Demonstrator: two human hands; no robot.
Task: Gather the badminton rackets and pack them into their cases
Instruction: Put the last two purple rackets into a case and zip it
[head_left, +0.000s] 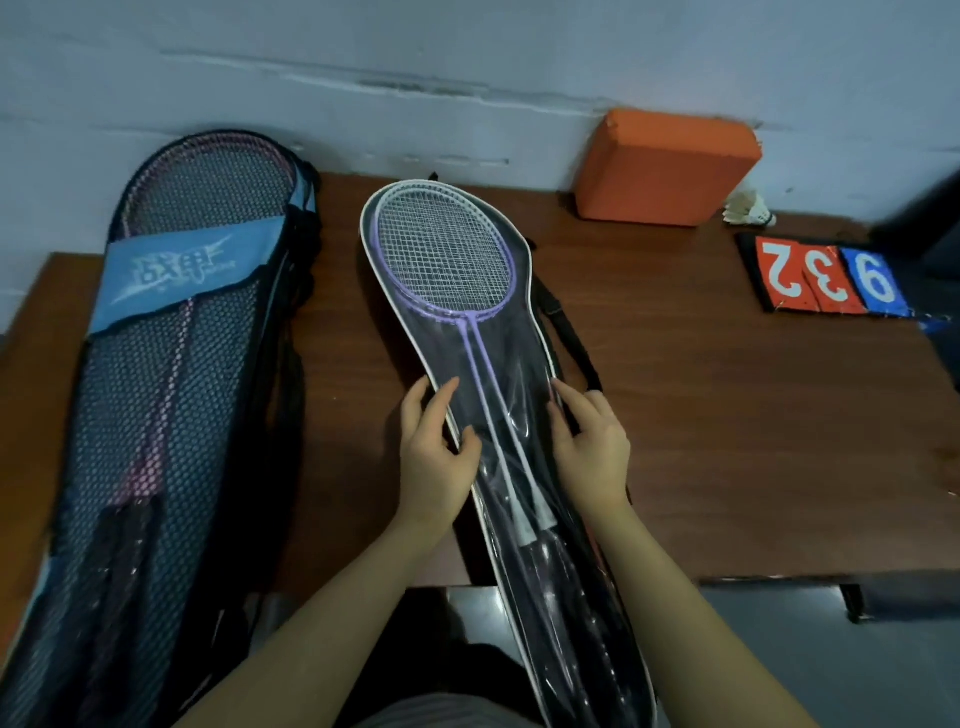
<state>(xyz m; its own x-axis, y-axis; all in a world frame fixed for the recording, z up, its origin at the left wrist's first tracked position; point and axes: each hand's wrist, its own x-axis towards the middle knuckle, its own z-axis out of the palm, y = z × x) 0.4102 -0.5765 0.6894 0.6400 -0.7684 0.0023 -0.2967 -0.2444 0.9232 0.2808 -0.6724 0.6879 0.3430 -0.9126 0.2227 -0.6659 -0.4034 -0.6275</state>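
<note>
A clear plastic case (524, 332) with white piping lies in the middle of the brown table (727, 415). Inside it are a purple racket (410, 291) and a white racket (483, 218), heads overlapping at the far end, handles toward me. My left hand (436, 457) pinches the case's left edge between thumb and fingers. On the right edge my right hand (592, 452) rests with curled fingers. At the left, a black mesh case (156, 415) with a blue band holds a pink racket (166, 395).
An orange foam block (665, 166) leans on the wall at the back. A white shuttlecock (750, 210) lies beside it. A score flip card (826, 280) with red and blue numbers sits at the right. The table's front edge has a notch near my body.
</note>
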